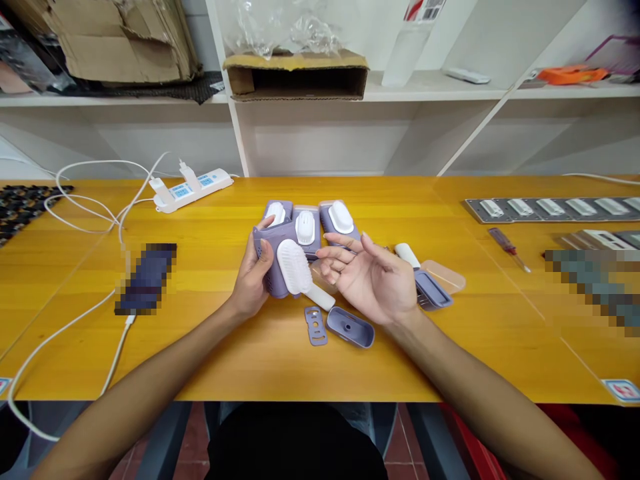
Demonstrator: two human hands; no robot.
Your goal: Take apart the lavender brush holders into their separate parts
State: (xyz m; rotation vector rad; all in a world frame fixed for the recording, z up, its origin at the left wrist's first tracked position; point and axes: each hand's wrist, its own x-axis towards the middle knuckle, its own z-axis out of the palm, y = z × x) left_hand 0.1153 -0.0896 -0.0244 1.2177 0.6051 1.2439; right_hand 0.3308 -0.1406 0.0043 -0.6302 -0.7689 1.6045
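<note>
My left hand (251, 275) grips a purple plastic holder (273, 281) by its left side, thumb in front. Against the holder's face lies a white brush (294, 267) with ridged bristles, its handle pointing down to the right. To the right, my right hand (377, 283) is open, palm up, fingers spread and loosely curled, with nothing seen in it. Behind the hands stand more purple holders with white oval pieces (341, 217) on them. Below lie a slotted purple plate (315, 327) and a shallow purple oval tray (361, 331).
Right of my right hand are a purple frame (433, 291), a clear peach-tinted cover (445, 276) and a white handle (407, 255). A screwdriver (509, 249) lies farther right. At left are a power strip (193, 191), loose white cables and a blurred-out phone (147, 279).
</note>
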